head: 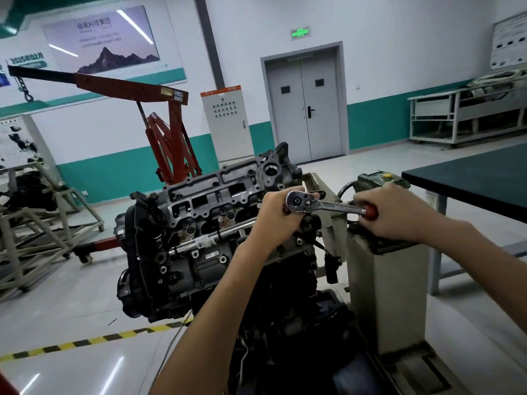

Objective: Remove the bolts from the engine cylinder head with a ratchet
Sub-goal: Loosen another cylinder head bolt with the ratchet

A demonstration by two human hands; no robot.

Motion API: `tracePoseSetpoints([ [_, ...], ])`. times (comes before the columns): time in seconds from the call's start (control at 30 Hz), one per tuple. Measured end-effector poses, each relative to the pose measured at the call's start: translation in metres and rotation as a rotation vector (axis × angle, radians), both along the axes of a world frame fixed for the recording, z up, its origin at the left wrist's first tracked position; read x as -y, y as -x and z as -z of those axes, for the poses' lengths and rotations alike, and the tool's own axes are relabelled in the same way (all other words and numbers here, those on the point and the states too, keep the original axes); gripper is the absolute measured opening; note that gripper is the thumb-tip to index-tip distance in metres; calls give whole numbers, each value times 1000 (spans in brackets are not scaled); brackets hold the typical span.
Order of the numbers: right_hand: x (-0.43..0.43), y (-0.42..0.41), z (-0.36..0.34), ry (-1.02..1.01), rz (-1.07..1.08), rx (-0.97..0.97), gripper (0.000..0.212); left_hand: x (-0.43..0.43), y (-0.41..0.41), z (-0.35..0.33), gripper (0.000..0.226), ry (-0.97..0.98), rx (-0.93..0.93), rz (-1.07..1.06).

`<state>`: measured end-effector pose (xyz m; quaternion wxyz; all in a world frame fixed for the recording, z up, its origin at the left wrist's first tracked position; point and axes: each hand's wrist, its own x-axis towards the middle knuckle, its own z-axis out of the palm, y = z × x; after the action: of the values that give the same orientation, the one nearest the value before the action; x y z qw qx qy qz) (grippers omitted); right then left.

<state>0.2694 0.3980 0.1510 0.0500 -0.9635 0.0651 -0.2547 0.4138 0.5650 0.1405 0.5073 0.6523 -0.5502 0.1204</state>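
1. White walls with a teal band close in a workshop with a pale, glossy floor; a grey double door [306, 106] stands in the far wall under a green exit sign [300, 33].
2. A red engine hoist [159, 129] stands behind the engine on the left, beside a pale control cabinet [225, 124].
3. An engine hangs tilted from a beige engine stand [390, 280], fixed to it at its right end.
4. The cylinder head [216, 195] forms the top of that engine, its open, ribbed face turned up and toward the camera.
5. Small dark bolts [251, 173] sit along the far edge of the head.
6. The ratchet [333, 206] lies roughly level over the right end of the head, its round chrome head to the left and its red handle to the right, over the top of the stand.
7. The left hand [278, 212] is curled around the part just below the ratchet's head, thumb side up; what the tool sits on is hidden by the fingers.
8. The right hand [396, 215] is wrapped around the red handle end, knuckles up and slightly blurred.
9. A dark green table [479, 178] reaches in from the right edge, near the stand.
10. Yellow-and-black floor tape [85, 342] runs across the floor at lower left, toward the foot of the engine.
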Motion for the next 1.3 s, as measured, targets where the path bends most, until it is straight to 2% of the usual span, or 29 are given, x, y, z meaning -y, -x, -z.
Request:
tracePoseSetpoints([
  [0.07,-8,0,15,-62,11,28,5,2,1,4,36,63,-12,2],
  [0.2,-61,7,69,-484,13,154,10,17,10,13,43,264,-21,-53],
  [0.33,-144,-10,98,-1023,-224,277,18,27,14,17,47,378,-110,-99],
  [0.37,-157,-15,100,-1099,-268,290,19,27,14,17,47,385,-100,-121],
  [0.43,-154,-18,100,-1084,-260,281,21,25,13,16,47,352,-107,-109],
  [0.47,-141,-14,97,-1004,-231,266,23,23,11,16,46,310,-112,-77],
  [0.57,-82,4,78,-661,-188,100,23,12,4,12,45,159,-67,-22],
  [0.67,-21,9,34,-249,-154,-105,12,7,1,2,44,46,-10,-1],
  [0.73,1,4,3,7,-110,-120,9,6,2,-1,46,21,21,-19],
  [0.77,5,2,-5,68,-104,-92,10,6,2,-1,46,37,22,-29],
  [0.8,6,0,-4,72,-99,-70,9,7,3,1,46,74,10,-33],
  [0.87,-3,1,17,-54,-95,-49,6,11,7,7,44,186,-27,-24],
  [1.0,-61,7,72,-522,-106,154,8,27,16,17,43,390,-94,-83],
  [1.07,-102,0,88,-743,-133,254,18,32,21,18,43,451,-179,-89],
  [1.17,-146,-17,102,-1080,-276,270,25,33,20,18,46,462,-169,-136],
  [1.23,-142,-19,101,-1044,-259,258,27,28,18,16,46,399,-186,-101],
  [1.3,-113,-8,91,-811,-221,224,35,18,14,13,46,279,-150,-66],
])
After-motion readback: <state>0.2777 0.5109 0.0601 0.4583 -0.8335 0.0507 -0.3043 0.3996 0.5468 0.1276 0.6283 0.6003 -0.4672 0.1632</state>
